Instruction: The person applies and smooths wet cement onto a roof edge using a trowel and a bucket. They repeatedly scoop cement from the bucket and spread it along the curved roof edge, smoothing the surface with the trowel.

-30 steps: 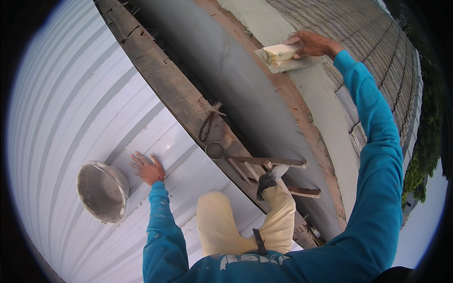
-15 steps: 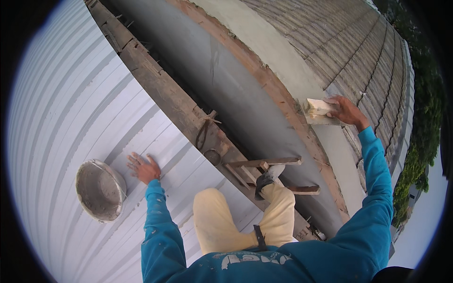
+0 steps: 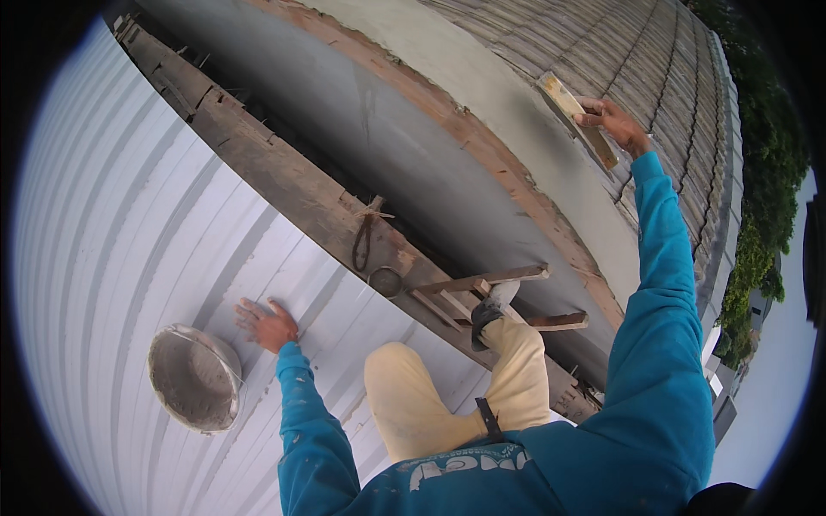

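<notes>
My right hand (image 3: 613, 122) grips a wooden plastering float (image 3: 559, 95) against a strip of pale grey plaster (image 3: 465, 90) along the edge of the corrugated tiled roof (image 3: 662, 77), with the float lying lengthwise along the strip. On the white ribbed metal sheet (image 3: 155, 241) at the left, my left hand (image 3: 268, 325) rests with its fingers spread, holding nothing. Just below and left of it stands a bucket (image 3: 194, 378) crusted with grey mortar, mortar at its bottom.
A weathered plank (image 3: 241, 155) edges the metal sheet beside a dark gap and grey wall (image 3: 413, 138) with rough reddish top. My foot (image 3: 484, 318) is on a wooden ladder-like frame (image 3: 555, 321). A small tin (image 3: 385, 282) and rope loop (image 3: 361, 241) sit nearby. Trees (image 3: 757, 206) stand beyond.
The float swung down along the plaster, then back up, and has turned from crosswise to lengthwise. My left hand stays on the metal sheet; the view has shifted slightly.
</notes>
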A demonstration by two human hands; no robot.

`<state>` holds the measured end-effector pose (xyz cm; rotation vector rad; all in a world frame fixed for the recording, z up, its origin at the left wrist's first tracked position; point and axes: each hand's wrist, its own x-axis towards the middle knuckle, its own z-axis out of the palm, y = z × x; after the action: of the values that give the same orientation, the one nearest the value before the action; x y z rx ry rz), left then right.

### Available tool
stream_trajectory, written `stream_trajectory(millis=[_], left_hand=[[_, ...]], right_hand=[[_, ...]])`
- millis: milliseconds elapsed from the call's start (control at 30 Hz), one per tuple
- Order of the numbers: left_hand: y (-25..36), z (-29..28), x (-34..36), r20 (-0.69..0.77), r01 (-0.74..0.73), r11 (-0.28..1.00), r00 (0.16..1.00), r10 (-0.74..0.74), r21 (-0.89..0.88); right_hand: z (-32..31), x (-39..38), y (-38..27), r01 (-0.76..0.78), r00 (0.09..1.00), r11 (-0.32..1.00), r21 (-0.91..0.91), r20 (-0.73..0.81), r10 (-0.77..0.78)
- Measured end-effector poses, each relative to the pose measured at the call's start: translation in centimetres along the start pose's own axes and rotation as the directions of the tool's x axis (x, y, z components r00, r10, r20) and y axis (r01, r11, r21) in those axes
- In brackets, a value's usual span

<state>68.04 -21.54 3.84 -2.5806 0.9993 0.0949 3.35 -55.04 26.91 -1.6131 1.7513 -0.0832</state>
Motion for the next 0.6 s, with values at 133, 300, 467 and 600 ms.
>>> stream_trajectory(millis=[133,300,467,600], left_hand=[[0.1,-0.3,0.1,-0.007,-0.004,0.999,1.0,0.004,-0.042],[0.1,-0.4,0.2,-0.003,-0.012,0.998,1.0,0.012,-0.056],[0.1,-0.6,0.1,0.019,0.008,1.0,1.0,-0.008,-0.019],[0.4,0.1,0.6,-0.015,-0.003,0.998,1.0,0.004,0.055]], right_hand=[[1.4,-3.0,2.6,-0.031,0.997,0.99,0.138,-0.071,0.041],[8.7,-3.3,1.2,-0.066,0.927,0.96,-0.272,-0.373,-0.042],[14.1,-3.2,-7.8,0.149,0.935,0.942,-0.299,-0.268,-0.233],[17.8,-4.3,-8.7,0.187,0.692,0.937,-0.294,-0.638,-0.338]])
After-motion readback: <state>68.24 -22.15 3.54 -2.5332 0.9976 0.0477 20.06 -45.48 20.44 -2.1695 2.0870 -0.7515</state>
